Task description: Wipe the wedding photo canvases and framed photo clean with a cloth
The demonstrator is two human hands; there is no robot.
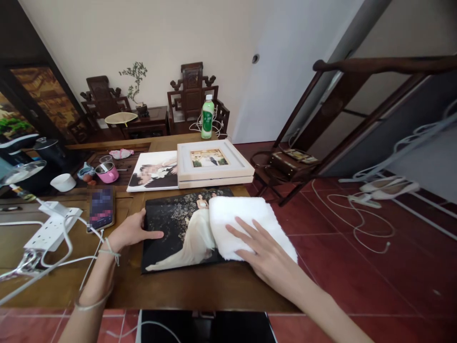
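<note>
A dark photo print [174,224] showing a person in a long white dress lies flat on the wooden table [185,290]. A folded white towel [235,216] rests on the print's right part. My right hand [262,247] lies flat on the towel, fingers stretched and spread. My left hand [130,231] rests on the print's left edge, thumb lying on the picture and fingers curled down beside the edge.
Behind the print lie another photo print [153,171] and a white framed picture [212,162]. A phone [101,207], a white power strip [53,226] with cables, a pink cup [109,172] and a white bowl [63,182] sit at the left. A green bottle [207,116] stands at the back.
</note>
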